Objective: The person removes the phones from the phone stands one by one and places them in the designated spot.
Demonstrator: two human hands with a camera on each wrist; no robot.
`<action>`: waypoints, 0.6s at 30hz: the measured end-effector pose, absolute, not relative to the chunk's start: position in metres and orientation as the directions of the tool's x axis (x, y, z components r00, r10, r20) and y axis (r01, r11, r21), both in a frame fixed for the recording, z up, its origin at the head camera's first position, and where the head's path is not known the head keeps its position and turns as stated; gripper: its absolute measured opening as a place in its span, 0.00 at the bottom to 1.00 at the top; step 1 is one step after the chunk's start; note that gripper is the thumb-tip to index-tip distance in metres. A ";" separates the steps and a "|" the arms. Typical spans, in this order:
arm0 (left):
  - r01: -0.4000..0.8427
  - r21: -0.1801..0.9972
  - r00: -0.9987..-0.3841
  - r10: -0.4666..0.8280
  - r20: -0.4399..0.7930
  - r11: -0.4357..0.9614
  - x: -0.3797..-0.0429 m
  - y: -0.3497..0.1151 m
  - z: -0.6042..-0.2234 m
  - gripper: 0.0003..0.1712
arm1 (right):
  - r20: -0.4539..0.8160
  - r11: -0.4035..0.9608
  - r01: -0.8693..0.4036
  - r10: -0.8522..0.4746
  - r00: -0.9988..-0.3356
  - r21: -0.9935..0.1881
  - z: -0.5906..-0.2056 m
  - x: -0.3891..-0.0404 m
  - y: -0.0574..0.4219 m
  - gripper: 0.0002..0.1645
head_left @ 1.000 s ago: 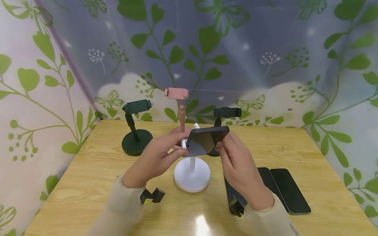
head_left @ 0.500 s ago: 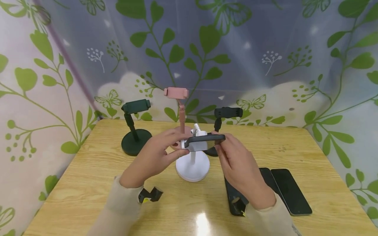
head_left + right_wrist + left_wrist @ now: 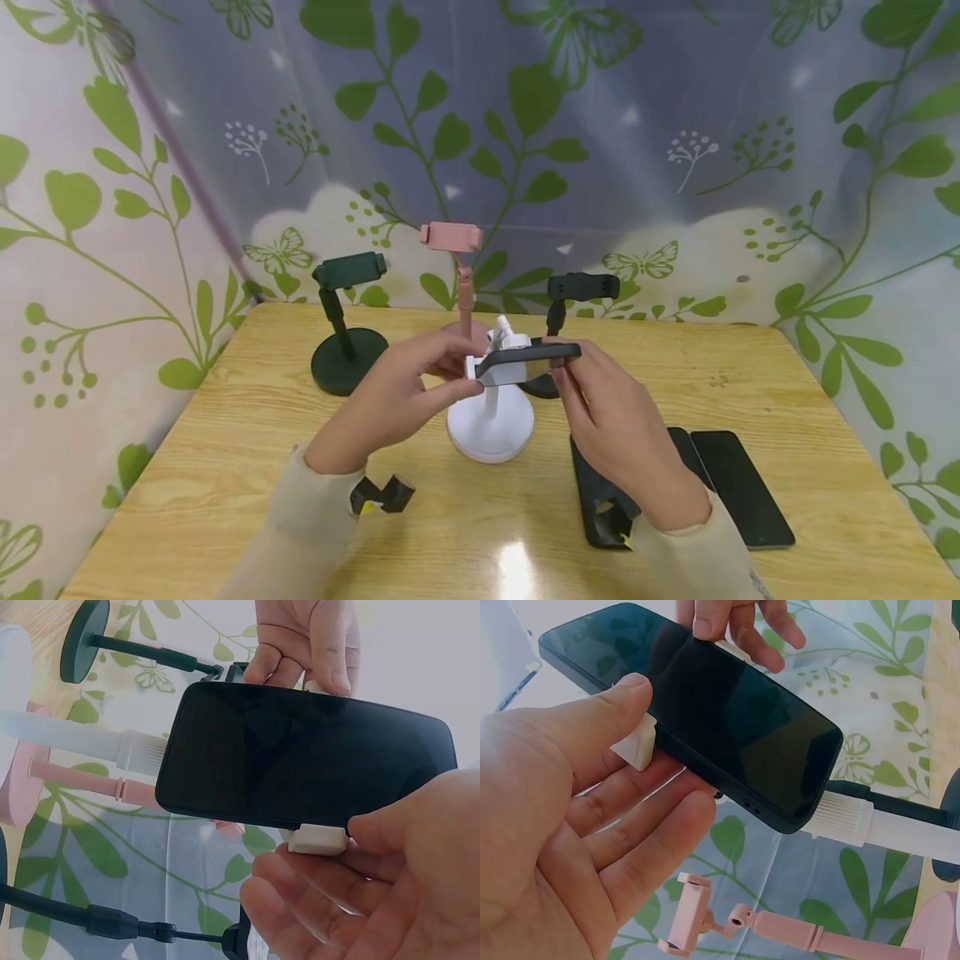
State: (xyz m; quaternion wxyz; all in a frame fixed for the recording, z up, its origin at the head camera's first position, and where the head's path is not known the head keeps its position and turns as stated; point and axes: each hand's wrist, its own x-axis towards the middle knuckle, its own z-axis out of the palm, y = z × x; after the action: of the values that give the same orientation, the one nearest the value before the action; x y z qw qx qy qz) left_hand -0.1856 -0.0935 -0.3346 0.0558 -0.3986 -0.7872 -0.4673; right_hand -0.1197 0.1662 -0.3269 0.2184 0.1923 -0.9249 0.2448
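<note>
A black smartphone [image 3: 525, 354] lies tilted in the clamp of a white phone stand [image 3: 491, 429], whose white jaws show on both long edges of the phone. My left hand [image 3: 401, 392] holds the left jaw [image 3: 637, 742], thumb on the phone's edge and fingers behind. At the other edge my right hand [image 3: 618, 425] pinches the phone, its thumb beside the other white jaw [image 3: 319, 840] and its fingers underneath. In the right wrist view the dark phone screen [image 3: 300, 754] faces the camera. The back of the clamp is mostly hidden there.
Behind stand a dark green phone stand [image 3: 348, 358], a pink one [image 3: 452, 237] and a black one [image 3: 583, 287]. Several dark phones, including one at far right [image 3: 742, 487], lie on the wooden table [image 3: 247, 433]. A leaf-patterned cloth [image 3: 637, 167] hangs behind.
The phone has tipped from a raised slant to nearly edge-on in the head view, baring the white clamp behind it. Over the last half second both hands have stayed almost still.
</note>
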 end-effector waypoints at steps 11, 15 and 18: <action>0.666 0.689 -0.698 0.566 0.440 0.285 -0.186 -0.092 -0.336 0.19 | 0.470 0.825 -0.422 -0.223 -0.854 -0.376 -0.325 -0.115 0.166 0.10; 0.669 0.688 -0.698 0.557 0.450 0.282 -0.185 -0.090 -0.337 0.20 | 0.475 0.824 -0.419 -0.214 -0.854 -0.381 -0.324 -0.116 0.166 0.06; 0.673 0.681 -0.699 0.548 0.459 0.289 -0.185 -0.088 -0.337 0.20 | 0.478 0.825 -0.416 -0.208 -0.853 -0.383 -0.324 -0.117 0.165 0.06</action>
State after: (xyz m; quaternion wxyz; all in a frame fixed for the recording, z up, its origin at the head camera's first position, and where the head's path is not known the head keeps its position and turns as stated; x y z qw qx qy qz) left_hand -0.1851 -0.0884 -0.3371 0.0683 -0.3816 -0.7999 -0.4581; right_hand -0.1170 0.1651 -0.3238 0.2127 0.1674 -0.9312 0.2441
